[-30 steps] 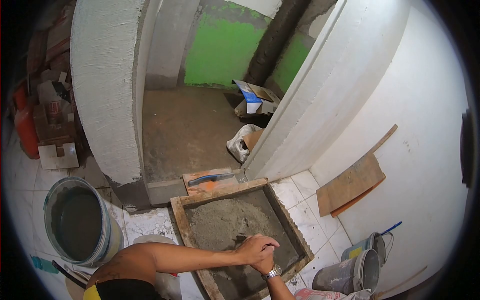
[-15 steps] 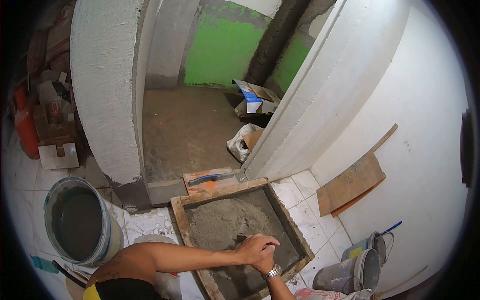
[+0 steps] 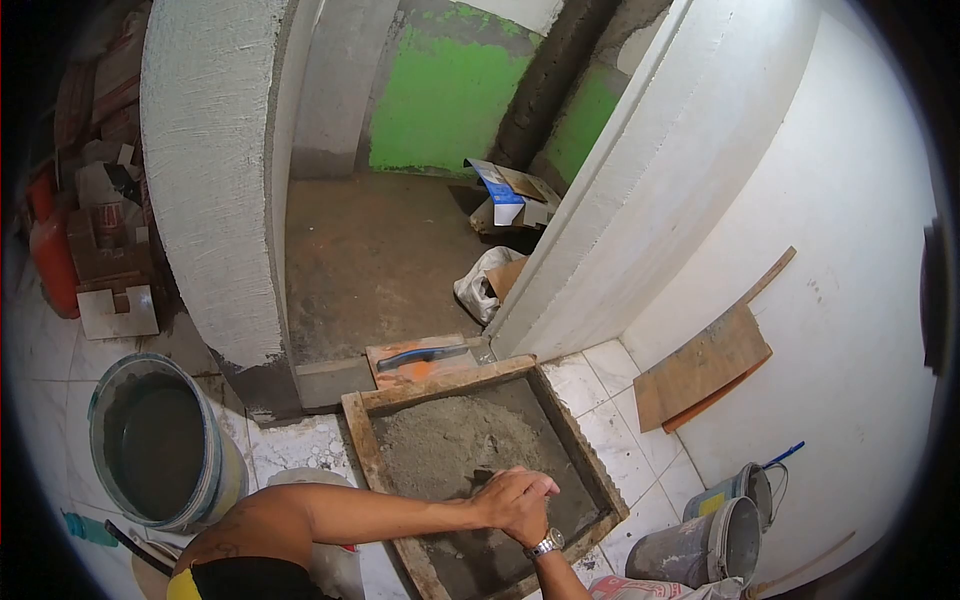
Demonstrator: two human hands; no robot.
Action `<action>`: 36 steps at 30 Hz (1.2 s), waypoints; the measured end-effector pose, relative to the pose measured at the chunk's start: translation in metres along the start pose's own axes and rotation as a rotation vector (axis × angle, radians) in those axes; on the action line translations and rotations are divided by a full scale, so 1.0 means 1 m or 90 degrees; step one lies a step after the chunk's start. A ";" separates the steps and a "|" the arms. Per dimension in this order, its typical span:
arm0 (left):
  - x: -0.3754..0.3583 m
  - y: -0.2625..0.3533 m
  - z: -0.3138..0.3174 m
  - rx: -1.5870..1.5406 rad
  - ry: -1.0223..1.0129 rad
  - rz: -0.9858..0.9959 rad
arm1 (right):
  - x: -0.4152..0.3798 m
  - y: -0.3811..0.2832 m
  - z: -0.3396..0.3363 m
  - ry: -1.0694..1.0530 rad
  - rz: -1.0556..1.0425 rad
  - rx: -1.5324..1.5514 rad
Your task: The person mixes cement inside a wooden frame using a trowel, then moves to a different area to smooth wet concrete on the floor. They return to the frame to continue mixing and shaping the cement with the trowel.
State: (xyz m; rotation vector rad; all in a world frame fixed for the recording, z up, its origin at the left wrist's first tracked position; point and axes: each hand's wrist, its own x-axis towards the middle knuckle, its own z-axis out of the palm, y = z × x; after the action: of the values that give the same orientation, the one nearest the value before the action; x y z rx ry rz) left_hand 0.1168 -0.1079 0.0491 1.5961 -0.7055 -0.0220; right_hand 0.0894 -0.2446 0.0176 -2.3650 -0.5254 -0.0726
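Observation:
My left hand (image 3: 503, 494) reaches in from the left and lies closed over my right hand (image 3: 530, 518), the two pressed together above a wood-framed mixing tray (image 3: 364, 449). Fingers of the right hand are mostly covered, so whether anything is in them cannot be made out. A metal-banded watch (image 3: 548, 542) is on the right wrist. Below the hands, grey mortar (image 3: 450, 432) is heaped in the tray, drier and crumbly at the back, smoother and wet along the right side. A dark patch shows in the mortar just behind the hands.
A float with a blue handle (image 3: 420, 355) lies on the doorway sill behind the tray. At left stands a bucket of grey water (image 3: 155, 440). Mortar-stained buckets (image 3: 680, 550) stand at right, near a board (image 3: 703, 369) leaning on the wall. A white sack (image 3: 478, 287) sits inside the doorway.

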 end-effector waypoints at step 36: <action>-0.003 0.007 -0.003 0.064 -0.021 0.000 | -0.002 0.008 0.008 0.024 -0.029 0.000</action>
State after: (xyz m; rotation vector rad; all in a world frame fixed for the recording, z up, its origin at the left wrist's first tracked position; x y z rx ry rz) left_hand 0.1128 -0.1042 0.0547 1.6946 -0.7415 -0.0126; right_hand 0.0895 -0.2456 0.0063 -2.3470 -0.5610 -0.1370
